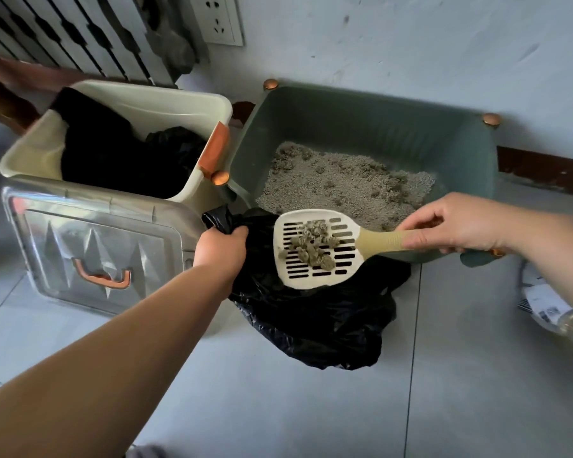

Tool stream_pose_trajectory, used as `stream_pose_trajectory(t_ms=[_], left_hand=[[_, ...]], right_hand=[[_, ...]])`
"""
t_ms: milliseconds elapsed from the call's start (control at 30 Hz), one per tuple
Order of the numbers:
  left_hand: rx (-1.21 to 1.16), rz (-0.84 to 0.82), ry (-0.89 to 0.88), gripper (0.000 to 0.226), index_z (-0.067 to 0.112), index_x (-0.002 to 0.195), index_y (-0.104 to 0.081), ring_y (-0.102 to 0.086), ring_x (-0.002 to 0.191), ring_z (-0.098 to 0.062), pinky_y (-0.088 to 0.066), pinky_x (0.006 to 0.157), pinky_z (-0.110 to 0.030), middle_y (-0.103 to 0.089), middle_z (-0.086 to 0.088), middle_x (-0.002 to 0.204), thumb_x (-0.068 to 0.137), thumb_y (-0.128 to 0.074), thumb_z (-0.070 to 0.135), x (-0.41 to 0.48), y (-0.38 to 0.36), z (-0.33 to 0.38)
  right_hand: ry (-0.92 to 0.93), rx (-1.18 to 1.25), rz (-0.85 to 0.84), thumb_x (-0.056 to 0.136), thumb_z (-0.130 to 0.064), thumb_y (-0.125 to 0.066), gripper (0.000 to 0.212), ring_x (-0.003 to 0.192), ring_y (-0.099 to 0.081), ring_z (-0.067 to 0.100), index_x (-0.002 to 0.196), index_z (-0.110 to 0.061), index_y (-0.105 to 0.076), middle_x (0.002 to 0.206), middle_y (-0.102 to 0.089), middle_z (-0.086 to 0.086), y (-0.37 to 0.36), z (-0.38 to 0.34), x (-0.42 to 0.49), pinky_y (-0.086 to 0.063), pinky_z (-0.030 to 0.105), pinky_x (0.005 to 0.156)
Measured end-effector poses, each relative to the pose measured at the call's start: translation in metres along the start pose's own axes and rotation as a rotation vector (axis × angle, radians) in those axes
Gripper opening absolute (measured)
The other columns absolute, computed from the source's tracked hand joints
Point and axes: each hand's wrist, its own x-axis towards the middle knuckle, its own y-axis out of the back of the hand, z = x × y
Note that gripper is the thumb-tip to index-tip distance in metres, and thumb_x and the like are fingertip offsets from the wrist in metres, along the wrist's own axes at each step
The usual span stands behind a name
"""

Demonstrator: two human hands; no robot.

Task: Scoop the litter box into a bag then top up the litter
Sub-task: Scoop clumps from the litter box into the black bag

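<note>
Scoop [348, 256] hangs level over the black bag [311, 322], slotted face up, w/ a heap of clumps [311, 247] on it. It's kept flat, I'd say, so nothing rolls off before it's over the opening. Right hand [457, 223] has the far end of the tan handle, fingers curled round it from above, thumb hidden. Holding that far back prob gives reach from box to bag w/o leaning.

Left hand [220, 247] grips a bunched bit of the bag's rim, knuckles up, lifting it toward the box. That's prob to keep the mouth open & close, so the carry is short. Bag lies slumped on the floor tiles, right up against the near-left corner of the green litter box [361, 127].

Litter [344, 183] in the box is thin & lumpy, w/ more clumps showing. So scooping isn't done & top-up not yet started, by my reckoning. Next move is likely a tilt of the scoop into the bag.

Left of the box is a cream bin [139, 104] w/ dark stuff inside, its clear lid [90, 252] propped against the front. Can't tell if that's where fresh litter is kept. There's a white packet [543, 312] at far right, label unreadable.
</note>
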Motion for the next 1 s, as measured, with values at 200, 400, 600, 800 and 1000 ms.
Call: stream_pose_trajectory(t_ms=[200,400,600,800,1000], left_hand=[[-0.216,-0.111,0.145,0.017,0.008,0.088,-0.065,-0.072,0.084,-0.029,-0.06,0.077,-0.04,-0.073,-0.012,0.091,0.093,-0.064,0.024,0.001,0.001,-0.013],[-0.195,-0.183,0.119,0.019,0.011,0.093,-0.07,-0.073,0.076,-0.023,-0.059,0.07,-0.032,-0.075,-0.006,0.085,0.091,-0.069,0.029,0.0,0.002,-0.028],[-0.161,-0.167,0.064,0.026,0.017,0.094,-0.072,-0.074,0.081,-0.021,-0.058,0.07,-0.029,-0.076,-0.003,0.088,0.086,-0.071,0.041,0.0,0.002,-0.025],[-0.106,-0.133,0.059,0.037,0.014,0.096,-0.07,-0.072,0.086,-0.025,-0.059,0.086,-0.042,-0.075,-0.008,0.094,0.087,-0.065,0.05,0.002,0.002,-0.02],[-0.105,-0.165,0.041,0.032,0.016,0.092,-0.068,-0.072,0.088,-0.026,-0.058,0.087,-0.042,-0.075,-0.01,0.098,0.091,-0.062,0.047,-0.001,-0.002,-0.017]], right_hand=[[0.055,-0.605,-0.068,0.08,-0.051,-0.067,0.031,0.092,-0.059,0.005,0.108,-0.06,-0.059,0.102,-0.064,-0.02,-0.031,-0.001,0.016,-0.053,0.034,0.079],[0.16,-0.566,0.046,0.084,-0.05,-0.063,0.025,0.091,-0.053,0.006,0.106,-0.062,-0.058,0.094,-0.056,-0.018,-0.032,-0.014,0.008,-0.047,0.03,0.076],[0.07,-0.328,0.122,0.079,-0.045,-0.067,0.017,0.068,-0.06,0.0,0.093,-0.055,-0.065,0.078,-0.066,-0.023,-0.015,-0.016,0.002,-0.048,0.021,0.062],[-0.085,0.109,0.181,0.087,-0.027,-0.064,0.013,0.053,-0.052,0.01,0.095,-0.036,-0.068,0.07,-0.069,-0.002,-0.001,-0.006,0.003,-0.04,0.023,0.043],[-0.45,1.028,0.125,0.098,-0.009,-0.039,0.014,0.042,-0.04,0.007,0.1,-0.01,-0.053,0.071,-0.042,0.007,-0.017,-0.013,0.007,-0.024,0.012,0.027]])
